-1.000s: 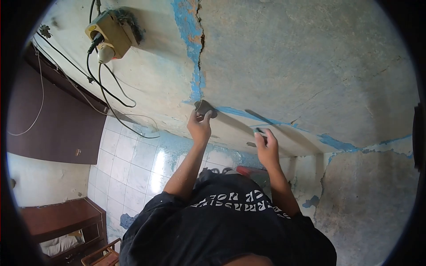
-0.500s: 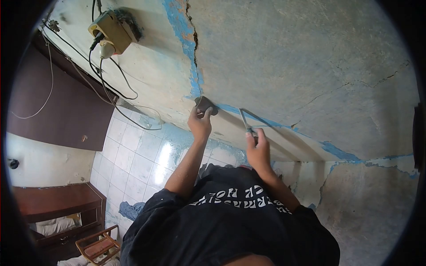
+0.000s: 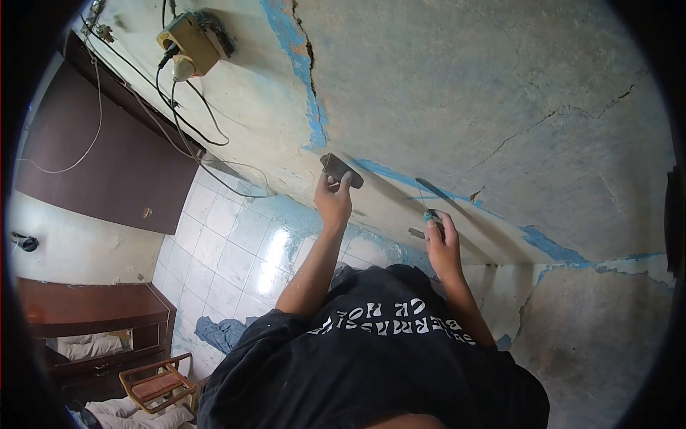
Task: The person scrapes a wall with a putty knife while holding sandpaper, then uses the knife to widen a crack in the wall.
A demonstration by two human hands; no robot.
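My left hand (image 3: 334,204) grips a dark grey, flat rectangular piece (image 3: 341,170) between thumb and fingers and holds it up at the wall, below the lower end of a blue strip. Its exact kind is not clear. My right hand (image 3: 443,247) is closed around the green handle (image 3: 429,214) of a tool with a slim metal blade (image 3: 421,194). The blade's tip is at the blue line (image 3: 389,172) on the wall; contact cannot be made out. Part of the handle is hidden by my fingers.
A crack (image 3: 309,50) runs beside peeling blue paint. A power socket (image 3: 191,48) with plugs and dangling cables is at upper left. White floor tiles (image 3: 221,247), a blue cloth (image 3: 220,333), a wooden chair (image 3: 158,386) and a brown cabinet (image 3: 86,304) lie left.
Both hands have shifted right in the view, the right one also slightly down. The flat piece stays in my left hand. The right hand's blade now looks thinner.
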